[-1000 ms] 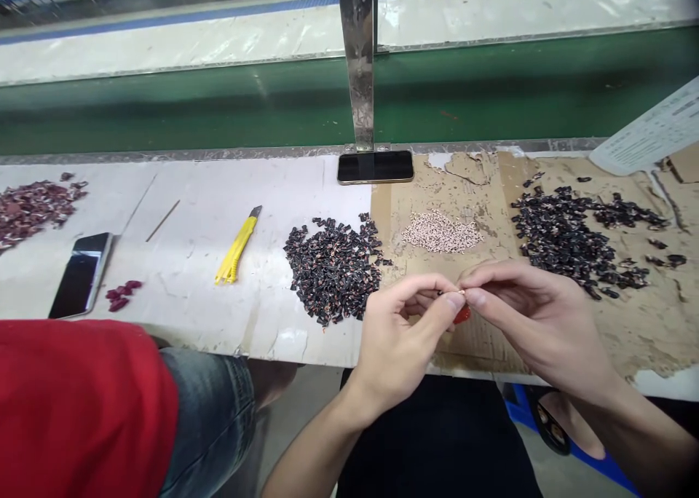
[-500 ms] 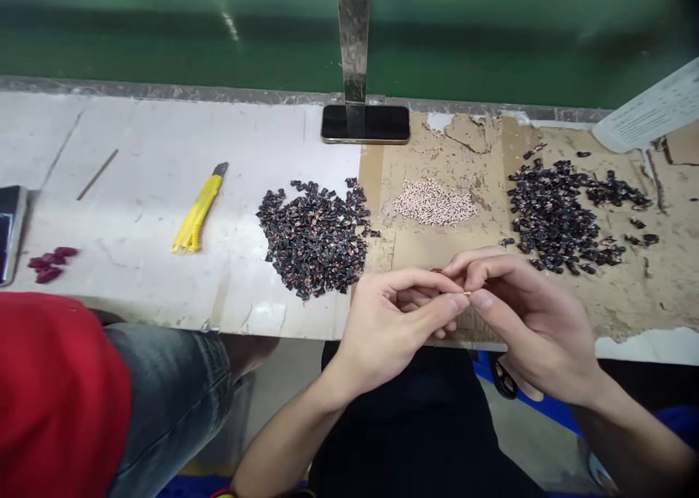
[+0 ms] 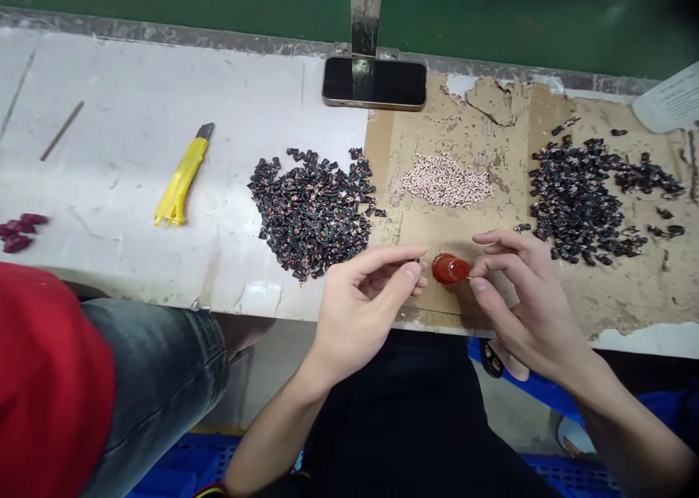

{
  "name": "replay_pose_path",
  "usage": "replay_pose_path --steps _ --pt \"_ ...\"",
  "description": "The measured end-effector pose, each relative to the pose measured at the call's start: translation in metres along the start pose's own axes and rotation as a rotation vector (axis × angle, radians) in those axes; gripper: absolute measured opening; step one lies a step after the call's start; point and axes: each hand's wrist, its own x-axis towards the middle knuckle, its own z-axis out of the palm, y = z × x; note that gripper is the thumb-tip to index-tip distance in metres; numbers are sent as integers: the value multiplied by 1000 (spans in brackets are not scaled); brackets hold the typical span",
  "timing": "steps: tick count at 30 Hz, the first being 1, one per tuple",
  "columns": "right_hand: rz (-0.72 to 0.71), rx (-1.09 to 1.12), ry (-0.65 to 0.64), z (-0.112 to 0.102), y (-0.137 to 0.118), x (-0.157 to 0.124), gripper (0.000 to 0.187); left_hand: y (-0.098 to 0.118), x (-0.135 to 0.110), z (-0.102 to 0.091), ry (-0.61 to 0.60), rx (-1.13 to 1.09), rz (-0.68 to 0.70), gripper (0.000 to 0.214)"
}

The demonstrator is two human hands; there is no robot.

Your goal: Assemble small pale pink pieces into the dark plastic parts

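Observation:
My left hand [image 3: 363,316] is closed in a pinch, with a small black piece [image 3: 416,261] just showing between thumb and index fingertips. My right hand [image 3: 527,301] pinches a tiny pale piece [image 3: 470,278], too small to make out well. Between the hands a small red, glossy round pot [image 3: 448,268] sits on the cardboard, close to the right fingertips. Beyond them lies a heap of tiny pinkish parts [image 3: 448,180]. A pile of small black parts with coppery ends [image 3: 314,218] is left of my left hand. Another black pile [image 3: 576,199] lies beyond my right hand.
A phone [image 3: 374,83] lies at the back by a metal post [image 3: 365,17]. To the left are a yellow utility knife [image 3: 183,178], a thin stick [image 3: 62,130] and dark red pieces [image 3: 19,232]. A person in a red top [image 3: 49,381] sits at left. A whitish container [image 3: 669,97] stands back right.
My hands, whose fingertips met before, have moved apart. The red pot, mostly hidden earlier, now shows between them. The whole view has shifted and come slightly closer.

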Motion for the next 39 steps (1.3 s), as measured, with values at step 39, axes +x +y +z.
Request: replay_pose_path --steps 39 --pt "298 789 -143 -26 -50 21 9 16 -12 14 -387 -112 -184 10"
